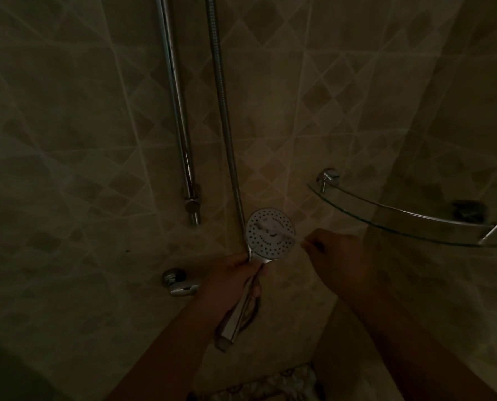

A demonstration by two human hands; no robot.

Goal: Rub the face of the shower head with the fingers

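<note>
In the dim tiled corner the left hand (235, 274) gripped the chrome shower head (270, 237) by its stiff, probably slippery handle, face up below the hose (224, 111), while the right hand (337, 250) pinched something too small to identify beside its rim.

left hand (235, 274): grip curled closed, forearm raised; right hand (332, 250): fingers apparently pinched together, forearm extended

Home shower: tiled walls (67, 125), shower hose (221, 96), glass shelf (400, 224).
</note>
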